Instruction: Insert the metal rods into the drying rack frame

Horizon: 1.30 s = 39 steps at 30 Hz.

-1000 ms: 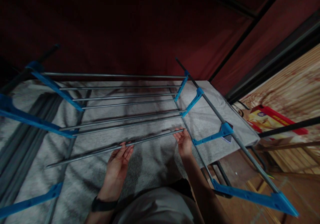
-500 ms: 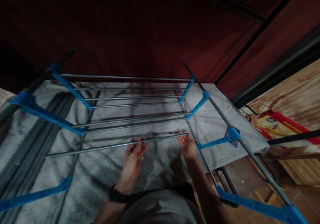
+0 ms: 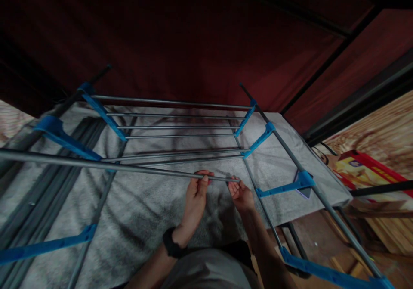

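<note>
Long grey metal rod [image 3: 129, 167]: left hand [image 3: 196, 194] grips it, right hand [image 3: 240, 194] loosely cups its end. Fitting stage, probably; next, align the end with blue plastic bracket [image 3: 280, 188].

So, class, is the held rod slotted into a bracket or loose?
Right end loose: the rod stops bare at the right hand; left end unseen.

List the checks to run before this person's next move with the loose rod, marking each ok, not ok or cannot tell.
1. Left hand grips the rod: ok.
2. Right hand closed on the rod's right end: cannot tell; its fingertips are at it.
3. Rod's other end in view: not ok; it runs off the picture's left edge.
4. Rod's right end seated in a blue bracket: not ok; it hangs free.
5. Other rods seated at both ends: ok.
</note>
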Each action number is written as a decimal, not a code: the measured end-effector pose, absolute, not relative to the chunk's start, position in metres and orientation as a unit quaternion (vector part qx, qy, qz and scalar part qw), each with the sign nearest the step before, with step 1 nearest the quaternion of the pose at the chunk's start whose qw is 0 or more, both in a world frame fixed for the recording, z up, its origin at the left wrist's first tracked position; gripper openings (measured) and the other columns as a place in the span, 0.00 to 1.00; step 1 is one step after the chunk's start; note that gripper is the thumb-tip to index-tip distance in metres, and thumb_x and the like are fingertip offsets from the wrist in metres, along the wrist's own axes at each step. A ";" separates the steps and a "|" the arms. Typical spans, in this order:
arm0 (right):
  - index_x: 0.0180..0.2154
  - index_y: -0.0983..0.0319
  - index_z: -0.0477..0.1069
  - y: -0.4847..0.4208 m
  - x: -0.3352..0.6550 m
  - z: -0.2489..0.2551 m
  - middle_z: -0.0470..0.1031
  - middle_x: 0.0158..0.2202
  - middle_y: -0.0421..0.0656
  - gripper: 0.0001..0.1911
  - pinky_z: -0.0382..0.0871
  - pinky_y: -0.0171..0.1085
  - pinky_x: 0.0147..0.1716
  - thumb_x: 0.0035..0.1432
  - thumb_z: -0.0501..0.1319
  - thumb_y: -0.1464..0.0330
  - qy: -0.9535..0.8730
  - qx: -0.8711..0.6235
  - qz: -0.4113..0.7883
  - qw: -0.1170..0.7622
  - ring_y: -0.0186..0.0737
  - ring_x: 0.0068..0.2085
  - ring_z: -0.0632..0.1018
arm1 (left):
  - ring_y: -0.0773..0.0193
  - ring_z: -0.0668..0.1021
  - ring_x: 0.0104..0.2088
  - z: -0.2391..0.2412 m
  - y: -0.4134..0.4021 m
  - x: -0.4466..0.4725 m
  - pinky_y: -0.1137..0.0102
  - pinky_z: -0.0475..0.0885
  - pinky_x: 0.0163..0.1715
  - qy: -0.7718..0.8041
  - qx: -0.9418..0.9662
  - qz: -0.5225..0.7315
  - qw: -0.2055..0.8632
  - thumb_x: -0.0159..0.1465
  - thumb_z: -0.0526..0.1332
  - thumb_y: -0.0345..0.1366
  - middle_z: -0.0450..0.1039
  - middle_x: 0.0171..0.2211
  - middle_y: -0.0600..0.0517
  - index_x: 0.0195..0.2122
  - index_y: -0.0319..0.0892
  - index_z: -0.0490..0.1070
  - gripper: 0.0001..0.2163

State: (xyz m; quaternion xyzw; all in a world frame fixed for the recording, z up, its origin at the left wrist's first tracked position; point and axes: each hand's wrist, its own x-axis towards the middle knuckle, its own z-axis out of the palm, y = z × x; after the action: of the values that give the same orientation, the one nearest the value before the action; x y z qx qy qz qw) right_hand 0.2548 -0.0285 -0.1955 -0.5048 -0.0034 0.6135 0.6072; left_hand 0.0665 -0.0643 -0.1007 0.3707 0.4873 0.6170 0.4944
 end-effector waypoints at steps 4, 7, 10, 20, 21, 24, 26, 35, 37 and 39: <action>0.35 0.56 0.74 -0.037 0.229 -0.195 0.83 0.38 0.43 0.05 0.80 0.41 0.47 0.65 0.63 0.65 -0.070 -0.475 0.714 0.510 0.40 0.41 0.84 | 0.58 0.81 0.49 -0.083 -0.058 0.058 0.60 0.73 0.56 0.495 0.453 0.606 0.428 0.75 0.57 0.48 0.81 0.44 0.48 0.54 0.47 0.71 0.14; 0.40 0.59 0.77 -0.047 0.214 -0.194 0.84 0.40 0.47 0.09 0.79 0.43 0.43 0.62 0.67 0.61 -0.150 -0.455 0.777 0.408 0.42 0.38 0.84 | 0.59 0.81 0.44 -0.065 -0.052 0.039 0.62 0.74 0.51 0.504 0.497 0.606 0.362 0.76 0.55 0.47 0.79 0.39 0.51 0.57 0.47 0.69 0.14; 0.39 0.61 0.77 -0.054 0.205 -0.189 0.85 0.38 0.48 0.13 0.77 0.43 0.41 0.56 0.71 0.60 -0.212 -0.460 0.775 0.378 0.43 0.36 0.83 | 0.61 0.79 0.39 -0.045 -0.050 0.017 0.64 0.74 0.46 0.510 0.539 0.598 0.303 0.77 0.54 0.46 0.75 0.35 0.53 0.61 0.46 0.67 0.16; 0.38 0.60 0.79 -0.041 0.226 -0.171 0.87 0.38 0.47 0.18 0.78 0.40 0.41 0.48 0.77 0.59 -0.227 -0.516 0.683 0.465 0.43 0.38 0.85 | 0.55 0.81 0.39 -0.032 -0.064 -0.021 0.62 0.77 0.44 0.573 0.612 0.504 0.209 0.73 0.55 0.44 0.78 0.37 0.50 0.57 0.47 0.73 0.16; 0.37 0.60 0.78 -0.039 0.230 -0.172 0.87 0.38 0.46 0.17 0.79 0.39 0.40 0.47 0.77 0.60 -0.223 -0.516 0.680 0.471 0.42 0.38 0.85 | 0.53 0.82 0.41 -0.036 -0.063 -0.024 0.61 0.77 0.46 0.570 0.618 0.505 0.196 0.73 0.56 0.44 0.79 0.39 0.49 0.55 0.47 0.74 0.15; 0.37 0.59 0.77 -0.034 0.238 -0.175 0.86 0.36 0.45 0.16 0.79 0.37 0.38 0.48 0.77 0.64 -0.206 -0.512 0.674 0.491 0.41 0.36 0.85 | 0.52 0.82 0.45 -0.054 -0.062 -0.032 0.60 0.77 0.48 0.570 0.640 0.486 0.173 0.72 0.56 0.43 0.81 0.43 0.47 0.51 0.47 0.77 0.14; 0.37 0.59 0.76 -0.031 0.240 -0.175 0.86 0.36 0.45 0.15 0.79 0.37 0.37 0.49 0.76 0.65 -0.194 -0.510 0.670 0.503 0.40 0.35 0.85 | 0.52 0.83 0.44 -0.066 -0.063 -0.037 0.60 0.77 0.48 0.578 0.651 0.464 0.162 0.72 0.56 0.43 0.82 0.42 0.47 0.51 0.47 0.77 0.13; 0.38 0.60 0.77 -0.024 0.236 -0.163 0.86 0.36 0.45 0.12 0.77 0.36 0.39 0.50 0.73 0.66 -0.197 -0.523 0.647 0.519 0.39 0.35 0.84 | 0.50 0.82 0.44 -0.112 -0.074 -0.057 0.59 0.76 0.45 0.614 0.681 0.385 0.106 0.75 0.53 0.43 0.82 0.44 0.46 0.54 0.46 0.78 0.17; 0.38 0.60 0.77 -0.022 0.235 -0.161 0.86 0.36 0.45 0.12 0.77 0.36 0.38 0.50 0.73 0.66 -0.196 -0.523 0.646 0.520 0.39 0.35 0.84 | 0.50 0.82 0.43 -0.117 -0.074 -0.061 0.59 0.75 0.45 0.624 0.685 0.363 0.098 0.75 0.52 0.43 0.82 0.44 0.46 0.54 0.46 0.78 0.17; 0.38 0.60 0.77 -0.021 0.235 -0.159 0.86 0.36 0.45 0.12 0.77 0.36 0.38 0.51 0.72 0.67 -0.194 -0.522 0.644 0.526 0.39 0.35 0.84 | 0.51 0.82 0.42 -0.122 -0.074 -0.064 0.59 0.75 0.44 0.632 0.688 0.344 0.092 0.75 0.51 0.42 0.82 0.44 0.46 0.53 0.47 0.79 0.17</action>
State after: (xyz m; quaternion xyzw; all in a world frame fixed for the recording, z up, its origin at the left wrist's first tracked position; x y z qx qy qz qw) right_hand 0.2353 -0.0205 -0.1592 -0.5216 -0.1935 0.6435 0.5257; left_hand -0.0642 -0.0735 -0.1220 0.6880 0.6322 0.3444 0.0920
